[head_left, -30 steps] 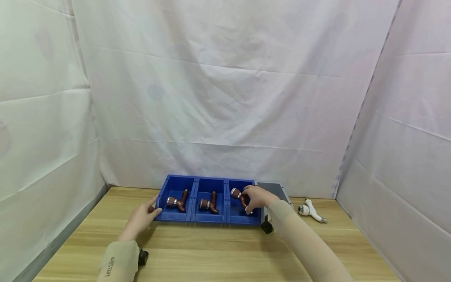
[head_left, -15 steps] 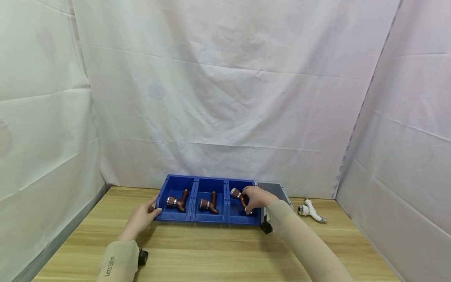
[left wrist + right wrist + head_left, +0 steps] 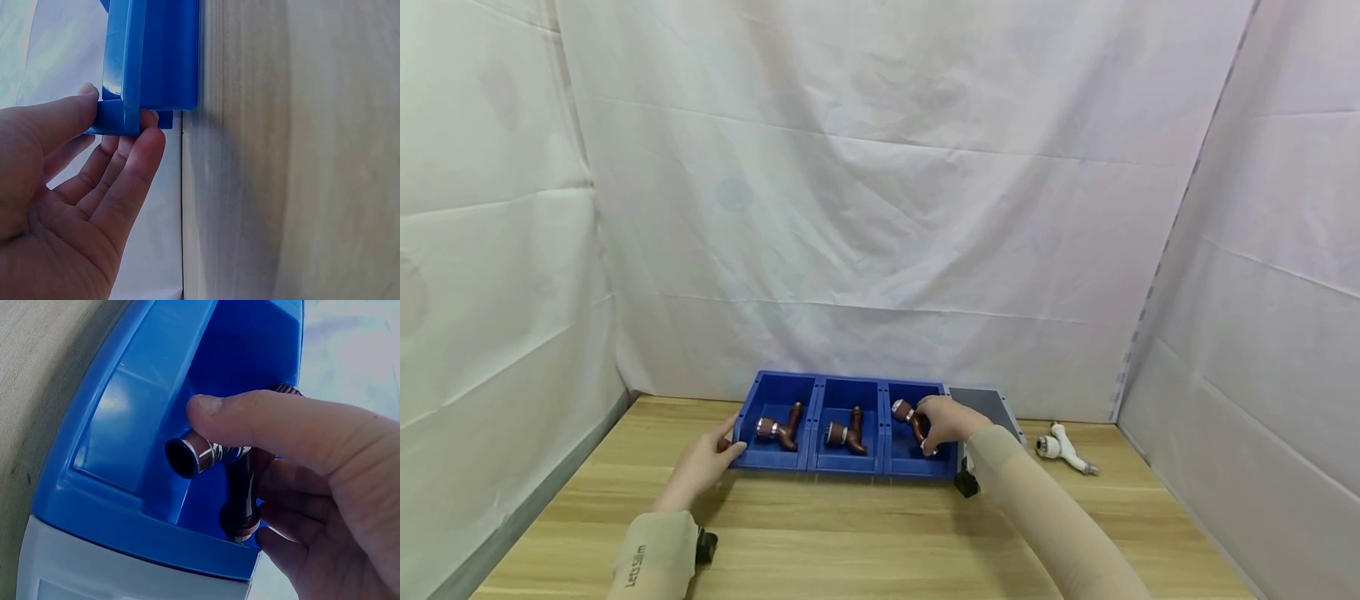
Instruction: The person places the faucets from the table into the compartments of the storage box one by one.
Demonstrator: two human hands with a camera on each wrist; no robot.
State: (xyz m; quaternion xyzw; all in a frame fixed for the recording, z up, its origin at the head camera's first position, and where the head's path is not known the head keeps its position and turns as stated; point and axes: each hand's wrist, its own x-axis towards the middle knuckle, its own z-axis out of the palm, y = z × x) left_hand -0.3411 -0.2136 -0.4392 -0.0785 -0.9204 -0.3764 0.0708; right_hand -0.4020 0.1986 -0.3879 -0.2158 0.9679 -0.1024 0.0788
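Note:
My right hand (image 3: 951,419) grips a brown faucet (image 3: 910,417) with a silver-trimmed knob inside the right-hand blue compartment (image 3: 919,468). In the right wrist view, the thumb lies on the faucet (image 3: 239,487) near its open spout, and the other fingers are behind its stem. My left hand (image 3: 702,458) pinches the left outer rim of the blue bin (image 3: 128,94), thumb on one side and fingers on the other. One brown faucet (image 3: 784,432) lies in the left compartment and another brown faucet (image 3: 848,435) in the middle one.
A grey bin (image 3: 988,406) adjoins the blue row on the right, partly hidden by my right arm. Farther right, a white faucet (image 3: 1063,450) lies on the wooden table (image 3: 820,533). White cloth (image 3: 865,208) hangs behind and at both sides.

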